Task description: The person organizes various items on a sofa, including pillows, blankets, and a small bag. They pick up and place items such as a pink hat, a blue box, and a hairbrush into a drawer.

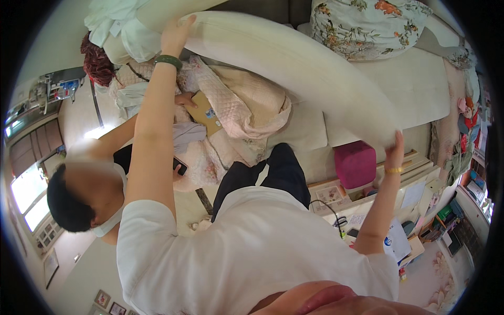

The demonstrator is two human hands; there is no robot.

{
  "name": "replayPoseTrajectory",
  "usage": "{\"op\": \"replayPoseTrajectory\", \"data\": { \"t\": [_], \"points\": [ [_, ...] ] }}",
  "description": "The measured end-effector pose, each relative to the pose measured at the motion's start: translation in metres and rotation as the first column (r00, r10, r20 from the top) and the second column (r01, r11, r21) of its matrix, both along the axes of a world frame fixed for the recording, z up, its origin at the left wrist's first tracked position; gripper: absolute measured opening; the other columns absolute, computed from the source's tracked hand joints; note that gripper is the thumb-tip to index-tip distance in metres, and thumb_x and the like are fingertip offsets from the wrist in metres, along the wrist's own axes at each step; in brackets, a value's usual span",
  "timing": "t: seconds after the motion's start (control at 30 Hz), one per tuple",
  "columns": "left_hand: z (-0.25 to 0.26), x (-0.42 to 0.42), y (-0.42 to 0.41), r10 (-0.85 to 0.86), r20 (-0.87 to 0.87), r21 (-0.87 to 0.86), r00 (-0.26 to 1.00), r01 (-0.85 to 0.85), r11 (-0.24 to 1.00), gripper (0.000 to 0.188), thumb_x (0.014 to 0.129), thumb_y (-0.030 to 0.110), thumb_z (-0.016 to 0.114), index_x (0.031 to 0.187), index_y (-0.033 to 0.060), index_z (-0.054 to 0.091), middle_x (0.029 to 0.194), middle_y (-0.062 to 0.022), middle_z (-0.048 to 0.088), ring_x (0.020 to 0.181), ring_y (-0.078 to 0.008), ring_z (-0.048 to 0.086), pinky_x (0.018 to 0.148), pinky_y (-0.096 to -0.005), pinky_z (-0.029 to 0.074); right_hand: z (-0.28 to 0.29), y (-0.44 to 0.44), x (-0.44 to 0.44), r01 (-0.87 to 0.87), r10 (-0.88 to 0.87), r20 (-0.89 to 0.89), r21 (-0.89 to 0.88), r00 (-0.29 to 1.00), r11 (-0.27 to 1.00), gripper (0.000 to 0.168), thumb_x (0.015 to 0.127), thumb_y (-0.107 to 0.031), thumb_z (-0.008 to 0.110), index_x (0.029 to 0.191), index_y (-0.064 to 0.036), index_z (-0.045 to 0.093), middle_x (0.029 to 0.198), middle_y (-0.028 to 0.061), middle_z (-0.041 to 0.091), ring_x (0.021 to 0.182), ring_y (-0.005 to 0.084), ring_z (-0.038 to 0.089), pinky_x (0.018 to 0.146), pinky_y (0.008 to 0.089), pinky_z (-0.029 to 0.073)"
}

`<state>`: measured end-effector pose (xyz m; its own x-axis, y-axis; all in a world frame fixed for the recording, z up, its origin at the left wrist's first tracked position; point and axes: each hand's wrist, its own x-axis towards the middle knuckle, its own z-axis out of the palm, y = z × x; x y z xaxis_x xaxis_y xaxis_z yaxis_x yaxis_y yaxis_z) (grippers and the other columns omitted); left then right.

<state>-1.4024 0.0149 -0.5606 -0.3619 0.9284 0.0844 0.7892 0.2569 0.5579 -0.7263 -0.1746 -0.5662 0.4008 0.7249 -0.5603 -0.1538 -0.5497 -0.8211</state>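
Note:
A long, cream sofa cushion (299, 67) is raised in front of me, spanning from upper left to lower right. My left hand (176, 36), with a green bangle at the wrist, grips its upper left end. At its lower right end is my right hand (395, 151), wearing a gold band, its fingers on the cushion's edge. Beneath and to the left lie a quilted pink cover (236, 106) and a grey cloth (188, 136). The fingertips behind the cushion are partly hidden.
Close at left, a person (78, 189) holds a phone (180, 167) and touches a yellow folder-like object (205, 113). A magenta stool (355, 164) stands near a cluttered cabinet (362, 204) at right. Floral fabric (366, 29) covers something on the sofa (417, 86).

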Motion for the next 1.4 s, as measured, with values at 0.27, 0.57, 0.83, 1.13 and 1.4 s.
{"op": "replayPoseTrajectory", "data": {
  "t": [0.27, 0.57, 0.83, 1.13, 1.4],
  "points": [
    [-0.156, 0.109, -0.094, -0.728, -0.051, -0.506, 0.684, 0.611, 0.609, 0.074, 0.062, 0.041, 0.074, 0.12, 0.0007, 0.052, 0.133, -0.0216, 0.043, 0.125, -0.0346, 0.038, 0.103, -0.0409, 0.035, -0.025, 0.195, -0.127, -0.346, 0.578, 0.754, -0.657, -0.312, 0.67, 0.105, 0.056, -0.045, 0.082, 0.143, -0.034, 0.023, 0.148, 0.0141, 0.021, 0.134, 0.0373, 0.025, 0.104, 0.0526, 0.027],
    [-0.233, 0.182, -0.068, -0.761, 0.123, -0.86, 0.637, 0.451, 0.238, 0.09, 0.056, 0.022, 0.08, 0.134, 0.008, 0.037, 0.146, -0.0116, 0.028, 0.136, -0.0263, 0.024, 0.11, -0.0375, 0.026, -0.087, 0.306, -0.143, -0.525, 0.562, 0.724, -0.684, -0.4, 0.507, 0.118, 0.048, -0.045, 0.084, 0.143, -0.037, 0.013, 0.145, 0.0093, 0.025, 0.136, 0.0316, 0.02, 0.103, 0.065, 0.017],
    [-0.299, 0.155, -0.055, -0.955, -0.047, -0.97, 0.293, 0.216, 0.114, 0.044, 0.093, 0.021, 0.029, 0.134, 0.0171, 0.044, 0.138, -0.0032, 0.045, 0.134, -0.0196, 0.031, 0.111, -0.0495, 0.016, -0.089, 0.319, -0.147, -0.498, 0.594, 0.695, -0.713, -0.406, 0.494, 0.117, 0.05, -0.047, 0.083, 0.143, -0.035, 0.014, 0.146, 0.0091, 0.025, 0.136, 0.0306, 0.021, 0.104, 0.0648, 0.016],
    [-0.153, 0.062, -0.207, -0.499, -0.13, -0.82, 0.857, 0.19, 0.54, 0.025, 0.069, 0.035, 0.059, 0.081, 0.0152, 0.068, 0.08, -0.0081, 0.067, 0.077, -0.0288, 0.064, 0.068, -0.0433, 0.05, -0.096, 0.299, -0.152, -0.415, 0.551, 0.719, -0.694, -0.423, 0.588, 0.117, 0.047, -0.044, 0.084, 0.142, -0.039, 0.016, 0.147, 0.0091, 0.026, 0.137, 0.0295, 0.022, 0.103, 0.0664, 0.018],
    [-0.018, 0.104, -0.384, -0.318, -0.125, -0.773, 0.94, 0.108, 0.625, 0.023, 0.06, 0.034, 0.063, 0.07, 0.0143, 0.066, 0.063, -0.0121, 0.061, 0.063, -0.0335, 0.06, 0.059, -0.0447, 0.048, -0.108, 0.307, -0.164, -0.358, 0.556, 0.658, -0.749, -0.508, 0.558, 0.115, 0.052, -0.043, 0.083, 0.141, -0.042, 0.011, 0.148, 0.0065, 0.024, 0.136, 0.0277, 0.024, 0.103, 0.0647, 0.02]
  ]
}}
